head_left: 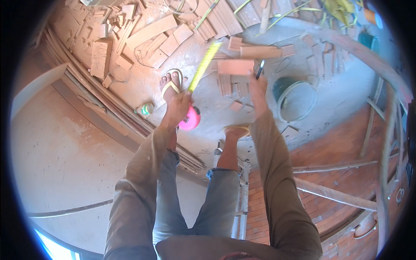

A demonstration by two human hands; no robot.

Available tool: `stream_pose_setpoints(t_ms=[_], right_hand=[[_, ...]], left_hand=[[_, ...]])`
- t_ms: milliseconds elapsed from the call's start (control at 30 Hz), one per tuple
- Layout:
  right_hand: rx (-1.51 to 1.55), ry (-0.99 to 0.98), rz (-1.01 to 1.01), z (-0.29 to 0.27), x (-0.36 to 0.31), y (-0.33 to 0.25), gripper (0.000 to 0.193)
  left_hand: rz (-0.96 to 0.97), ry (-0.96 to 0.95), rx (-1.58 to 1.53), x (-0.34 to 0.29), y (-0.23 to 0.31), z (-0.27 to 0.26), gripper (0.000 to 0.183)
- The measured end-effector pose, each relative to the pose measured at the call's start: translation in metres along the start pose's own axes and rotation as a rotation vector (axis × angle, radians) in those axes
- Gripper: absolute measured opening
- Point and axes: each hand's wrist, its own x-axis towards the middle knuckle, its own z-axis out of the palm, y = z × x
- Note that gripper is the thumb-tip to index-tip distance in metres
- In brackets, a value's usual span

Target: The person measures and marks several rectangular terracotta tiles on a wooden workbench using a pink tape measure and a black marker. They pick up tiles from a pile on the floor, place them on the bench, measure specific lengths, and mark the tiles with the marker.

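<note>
My left hand is closed around a tape measure. Its pink case shows below my fingers, and a stretch of yellow blade runs up and away to the right. My right hand is closed, gripping a flat reddish clay tile by its right end. A dark pen with a pale tip sticks up from the same hand. Tile and blade are apart, with a gap of floor between them. My fingertips under the tile are hidden.
Loose clay tiles and broken pieces lie scattered ahead. A dark bucket stands right of my right hand. A small green-labelled bottle is near my left foot. Long poles lie along the left; wooden rails cross at the right.
</note>
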Motion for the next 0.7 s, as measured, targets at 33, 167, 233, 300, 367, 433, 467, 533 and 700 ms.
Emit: stream_pose_setpoints(t_ms=[33, 167, 233, 300, 367, 433, 467, 533, 700], right_hand=[[0.079, 0.039, 0.115, -0.007, -0.017, 0.006, 0.022], [0.56, 0.029, 0.366, -0.059, -0.117, -0.012, 0.019], [0.599, 0.073, 0.394, -0.091, -0.172, -0.028, 0.021], [0.541, 0.025, 0.421, -0.132, -0.218, -0.028, 0.022], [0.318, 0.077, 0.328, -0.172, -0.261, -0.055, 0.025], [0.252, 0.093, 0.259, -0.219, -0.298, -0.075, 0.027], [0.236, 0.12, 0.228, -0.246, -0.313, -0.093, 0.029], [0.203, 0.185, 0.178, -0.297, -0.348, -0.128, 0.031], [-0.015, 0.617, 0.018, -0.423, -0.416, -0.147, 0.035]], left_hand=[[-0.071, -0.003, -0.073, -0.019, 0.009, -0.006, 0.049], [-0.2, -0.013, -0.348, -0.094, 0.024, -0.026, 0.045], [-0.159, -0.066, -0.336, -0.133, 0.05, -0.04, 0.045], [-0.111, -0.134, -0.303, -0.169, 0.083, -0.055, 0.045], [0.028, -0.179, -0.182, -0.192, 0.1, -0.069, 0.044], [0.572, -0.264, 0.275, -0.215, 0.123, -0.088, 0.034], [0.477, -0.288, 0.291, -0.212, 0.116, -0.09, 0.036], [0.281, -0.2, 0.38, -0.227, 0.131, -0.082, 0.04], [0.486, -0.45, 0.664, -0.224, 0.163, -0.081, 0.037]])
